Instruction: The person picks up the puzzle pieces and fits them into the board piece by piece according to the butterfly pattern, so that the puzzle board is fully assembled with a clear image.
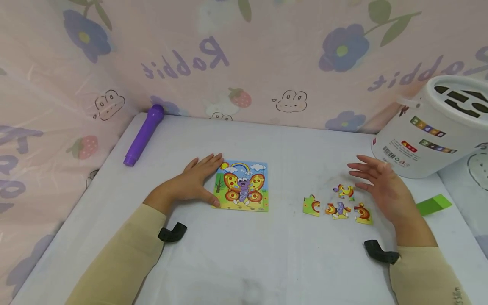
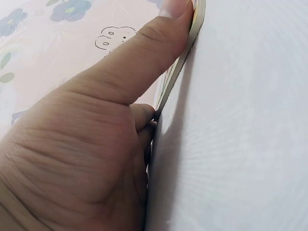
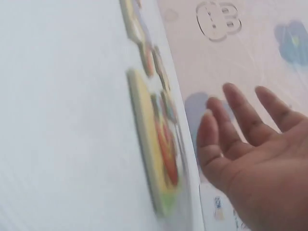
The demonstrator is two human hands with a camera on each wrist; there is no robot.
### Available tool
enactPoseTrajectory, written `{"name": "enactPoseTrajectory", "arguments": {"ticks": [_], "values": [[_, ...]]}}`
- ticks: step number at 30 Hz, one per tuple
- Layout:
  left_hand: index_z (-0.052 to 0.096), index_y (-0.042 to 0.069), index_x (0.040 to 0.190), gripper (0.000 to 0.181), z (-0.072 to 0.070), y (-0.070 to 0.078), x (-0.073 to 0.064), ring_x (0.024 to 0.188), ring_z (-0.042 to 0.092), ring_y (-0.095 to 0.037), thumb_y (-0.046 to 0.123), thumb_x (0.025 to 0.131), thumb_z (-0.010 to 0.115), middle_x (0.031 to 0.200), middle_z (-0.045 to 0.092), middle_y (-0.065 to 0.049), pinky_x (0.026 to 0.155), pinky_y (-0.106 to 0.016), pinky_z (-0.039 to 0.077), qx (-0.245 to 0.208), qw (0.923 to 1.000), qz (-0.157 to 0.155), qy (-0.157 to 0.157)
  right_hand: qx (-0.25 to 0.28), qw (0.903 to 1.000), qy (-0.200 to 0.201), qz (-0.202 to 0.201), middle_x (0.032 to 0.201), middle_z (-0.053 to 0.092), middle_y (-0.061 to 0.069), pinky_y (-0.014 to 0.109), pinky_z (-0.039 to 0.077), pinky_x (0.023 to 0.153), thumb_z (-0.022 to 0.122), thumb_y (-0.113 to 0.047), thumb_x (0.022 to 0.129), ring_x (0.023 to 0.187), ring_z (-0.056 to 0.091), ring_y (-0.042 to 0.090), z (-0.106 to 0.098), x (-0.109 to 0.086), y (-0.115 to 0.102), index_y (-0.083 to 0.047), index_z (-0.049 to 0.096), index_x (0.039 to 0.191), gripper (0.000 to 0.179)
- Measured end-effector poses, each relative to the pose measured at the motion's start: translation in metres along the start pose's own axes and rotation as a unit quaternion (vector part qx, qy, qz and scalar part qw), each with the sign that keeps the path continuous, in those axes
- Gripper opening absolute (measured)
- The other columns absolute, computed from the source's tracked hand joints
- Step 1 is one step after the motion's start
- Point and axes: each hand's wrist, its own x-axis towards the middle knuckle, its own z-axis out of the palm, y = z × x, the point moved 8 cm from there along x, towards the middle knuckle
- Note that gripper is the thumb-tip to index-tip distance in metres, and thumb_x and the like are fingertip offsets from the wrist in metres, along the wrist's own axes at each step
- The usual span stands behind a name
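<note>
My left hand (image 1: 196, 180) lies along the left side of a square butterfly puzzle board (image 1: 242, 186) on the table. Its thumb rests on the near left corner and its fingertips reach the far left corner. In the left wrist view, the thumb (image 2: 139, 57) overlaps the board's edge. My right hand (image 1: 383, 186) hovers with spread, loosely bent fingers and holds nothing. Just left of it lie several loose puzzle pieces (image 1: 362, 213) with red, yellow and green print. The right wrist view shows a thick piece (image 3: 156, 159) edge-on, somewhat blurred, beside the right hand (image 3: 255, 154).
A white bucket (image 1: 415, 144) with a shape-slotted lid stands at the back right. Partly behind the right wrist is a green block (image 1: 434, 205). A purple microphone-shaped stick (image 1: 142, 137) lies at the back left. Printed cloth (image 1: 259, 63) walls the table in.
</note>
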Motion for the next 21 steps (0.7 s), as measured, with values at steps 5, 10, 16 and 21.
{"name": "enactPoseTrajectory", "arguments": {"ticks": [5, 10, 16, 21], "values": [[0.015, 0.011, 0.176, 0.141, 0.001, -0.002, 0.001, 0.166, -0.005, -0.022, 0.067, 0.073, 0.094, 0.182, 0.002, 0.002, 0.129, -0.052, -0.012, 0.01, 1.0, 0.001, 0.0, -0.043, 0.9987, -0.012, 0.027, 0.154, 0.059, 0.012, 0.028, 0.05, 0.107, 0.03, -0.022, 0.119, 0.14, 0.056, 0.025, -0.02, -0.005, 0.015, -0.006, 0.045, 0.164, 0.05], [0.015, 0.011, 0.176, 0.14, 0.001, -0.001, 0.001, 0.166, -0.006, -0.021, 0.067, 0.074, 0.093, 0.182, 0.003, 0.002, 0.129, -0.052, -0.012, 0.014, 0.9999, -0.001, -0.001, -0.22, 0.9705, -0.034, 0.092, 0.157, 0.057, 0.008, 0.015, 0.046, 0.102, 0.058, -0.012, 0.113, 0.137, 0.055, 0.011, -0.033, -0.01, 0.032, -0.004, 0.045, 0.163, 0.052], [0.015, 0.011, 0.176, 0.14, 0.001, 0.0, 0.001, 0.166, -0.005, -0.022, 0.066, 0.074, 0.093, 0.182, 0.003, 0.001, 0.129, -0.051, -0.012, 0.013, 0.9999, -0.002, 0.0, -0.397, 0.9026, -0.08, 0.145, 0.168, 0.041, 0.012, 0.001, 0.033, 0.096, 0.083, -0.023, 0.1, 0.145, 0.041, 0.025, -0.032, -0.011, 0.035, -0.011, 0.058, 0.155, 0.062], [0.015, 0.011, 0.176, 0.14, 0.001, 0.0, 0.001, 0.166, -0.005, -0.023, 0.066, 0.074, 0.094, 0.182, 0.003, 0.001, 0.129, -0.052, -0.012, 0.014, 0.9999, -0.005, -0.001, -0.439, 0.8831, -0.086, 0.14, 0.166, 0.039, 0.019, 0.02, 0.04, 0.111, 0.083, -0.02, 0.099, 0.147, 0.037, 0.045, -0.022, -0.007, 0.031, -0.005, 0.069, 0.135, 0.041]]}}
